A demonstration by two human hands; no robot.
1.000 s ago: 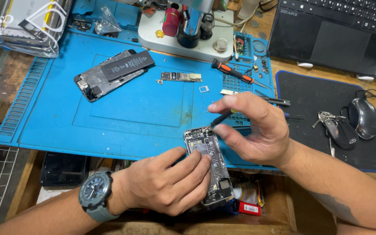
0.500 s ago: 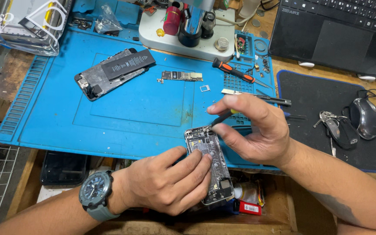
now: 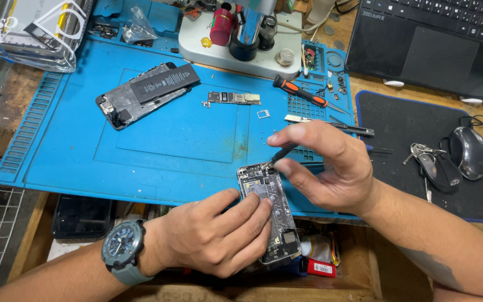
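An opened phone body (image 3: 269,212) with bare circuitry lies at the near edge of the blue work mat (image 3: 157,151). My left hand (image 3: 213,235), a watch on its wrist, grips the phone's lower left side and pins it down. My right hand (image 3: 331,165) pinches a thin black tool (image 3: 282,153), whose tip touches the phone's top edge. On the mat's far left lies a second dismantled phone (image 3: 146,92) with a black battery showing, and a small logic board (image 3: 233,98) rests near the middle.
An orange-handled screwdriver (image 3: 300,92), tweezers (image 3: 331,124) and tiny parts lie on the mat's right side. A microscope base (image 3: 241,47) stands at the back. A laptop (image 3: 437,39), black pad (image 3: 415,156), keys (image 3: 429,162) and mouse (image 3: 470,151) sit to the right.
Both hands stay on the phone; the black tool's tip has shifted only slightly at the phone's top edge.
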